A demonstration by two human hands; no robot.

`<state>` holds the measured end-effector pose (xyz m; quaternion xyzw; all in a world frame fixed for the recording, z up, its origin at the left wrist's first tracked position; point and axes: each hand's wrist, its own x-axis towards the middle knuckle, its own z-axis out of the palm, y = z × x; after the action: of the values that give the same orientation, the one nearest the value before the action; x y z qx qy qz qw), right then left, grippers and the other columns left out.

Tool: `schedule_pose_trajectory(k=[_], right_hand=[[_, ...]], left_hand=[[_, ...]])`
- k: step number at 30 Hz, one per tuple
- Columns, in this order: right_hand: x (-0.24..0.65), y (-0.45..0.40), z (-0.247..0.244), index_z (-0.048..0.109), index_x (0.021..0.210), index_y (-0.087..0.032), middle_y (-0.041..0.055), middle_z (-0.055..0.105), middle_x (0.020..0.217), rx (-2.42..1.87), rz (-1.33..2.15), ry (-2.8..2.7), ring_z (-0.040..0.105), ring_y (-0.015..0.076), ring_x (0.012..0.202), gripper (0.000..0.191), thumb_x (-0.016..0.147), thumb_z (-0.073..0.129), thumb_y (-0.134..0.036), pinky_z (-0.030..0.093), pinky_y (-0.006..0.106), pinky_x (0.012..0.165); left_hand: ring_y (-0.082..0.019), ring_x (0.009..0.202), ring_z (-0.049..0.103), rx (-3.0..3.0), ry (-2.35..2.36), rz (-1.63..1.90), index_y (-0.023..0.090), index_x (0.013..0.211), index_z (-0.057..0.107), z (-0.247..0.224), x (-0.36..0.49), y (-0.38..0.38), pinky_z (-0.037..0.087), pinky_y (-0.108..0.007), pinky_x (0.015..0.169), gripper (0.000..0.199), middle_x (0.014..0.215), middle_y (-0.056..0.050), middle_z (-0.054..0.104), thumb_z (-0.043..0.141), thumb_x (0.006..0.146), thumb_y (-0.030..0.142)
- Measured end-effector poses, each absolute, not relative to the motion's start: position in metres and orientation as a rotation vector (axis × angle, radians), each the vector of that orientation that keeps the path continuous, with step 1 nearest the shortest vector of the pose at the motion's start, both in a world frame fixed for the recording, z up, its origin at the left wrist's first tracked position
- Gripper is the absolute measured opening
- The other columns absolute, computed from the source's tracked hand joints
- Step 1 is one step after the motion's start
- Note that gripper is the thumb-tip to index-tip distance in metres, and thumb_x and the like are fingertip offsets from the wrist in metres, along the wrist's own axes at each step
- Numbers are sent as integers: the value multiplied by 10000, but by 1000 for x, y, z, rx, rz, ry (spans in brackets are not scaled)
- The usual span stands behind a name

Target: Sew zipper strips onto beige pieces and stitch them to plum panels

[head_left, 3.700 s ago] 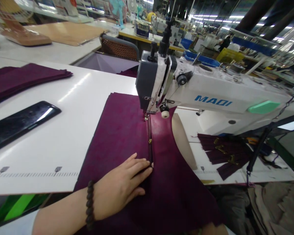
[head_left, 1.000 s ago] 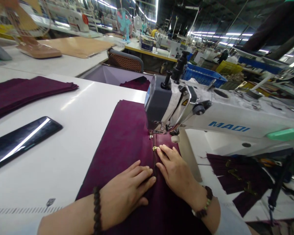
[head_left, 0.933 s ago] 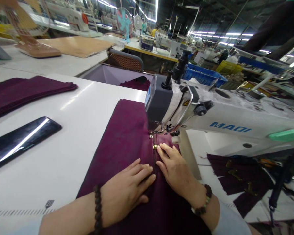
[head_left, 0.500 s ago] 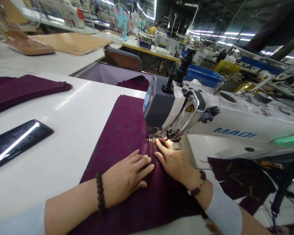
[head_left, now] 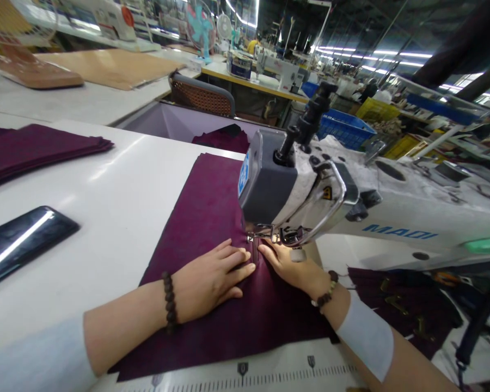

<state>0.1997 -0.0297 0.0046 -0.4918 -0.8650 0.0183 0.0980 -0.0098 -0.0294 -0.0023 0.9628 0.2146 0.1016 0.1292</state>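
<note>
A dark purple fabric panel (head_left: 196, 201) lies flat under the head of a sewing machine (head_left: 269, 174). A zipper (head_left: 255, 251) runs through the panel, its upper end at the presser foot (head_left: 253, 237). My left hand (head_left: 212, 277) rests flat on the panel left of the zipper, fingers stretched out, fingertips at its edge. On the zipper's right side, my right hand (head_left: 292, 265) presses down on the panel with fingers extended; some fingertips are hidden behind the machine's needle parts. Neither hand grips anything.
Folded purple fabric (head_left: 44, 149) and a shiny black phone-like slab (head_left: 24, 239) lie on the white table at left. More dark fabric with zipper pieces (head_left: 400, 299) sits right. A ruler scale (head_left: 245, 378) marks the front edge. Behind stands a blue crate (head_left: 345, 128).
The panel has moved forward under the machine, uncovering the ruler scale at the front edge. My right hand's fingers have drawn back slightly from the presser foot. The view has shifted slightly.
</note>
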Motion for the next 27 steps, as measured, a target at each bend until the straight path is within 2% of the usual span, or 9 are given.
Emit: schedule_pose_trajectory(k=[4,8,13,18,27], right_hand=[[198,-32,13,659,879,-209,33,674,877,-1476,83,-2533,613,167,839,299,898,363,-172,467,296,764],[193,-33,13,658,861,-183,52,669,905,-1544,40,-2489,607,196,873,279,866,384,-125,456,331,798],[189,-36,13,660,862,-194,53,675,894,-1534,-20,-2510,606,218,882,242,880,419,-203,451,351,782],[189,-39,8,650,907,-203,45,668,950,-1582,-2,-2397,598,213,909,164,844,503,-240,431,368,847],[196,-37,-10,606,1036,-184,34,643,1027,-1562,165,-2300,563,204,984,223,862,468,-197,413,369,908]], left_hand=[[-258,1057,472,2814,610,294,145,1213,483,-4,-10,-25,301,-484,1002,357,1163,-123,513,490,881,277],[-252,1089,464,2795,664,295,148,1206,480,-7,-7,-29,270,-494,1022,339,1164,-112,516,495,879,234],[-259,1147,434,2746,734,283,136,1219,459,-5,-3,-38,249,-507,1036,380,1185,-112,510,534,856,224],[-276,1144,441,2770,763,254,129,1238,443,-1,-1,-41,274,-525,1017,439,1178,-129,513,562,844,280],[-282,1144,444,2813,716,301,124,1248,438,-10,-5,-38,275,-531,1015,525,1192,-144,504,578,817,388]])
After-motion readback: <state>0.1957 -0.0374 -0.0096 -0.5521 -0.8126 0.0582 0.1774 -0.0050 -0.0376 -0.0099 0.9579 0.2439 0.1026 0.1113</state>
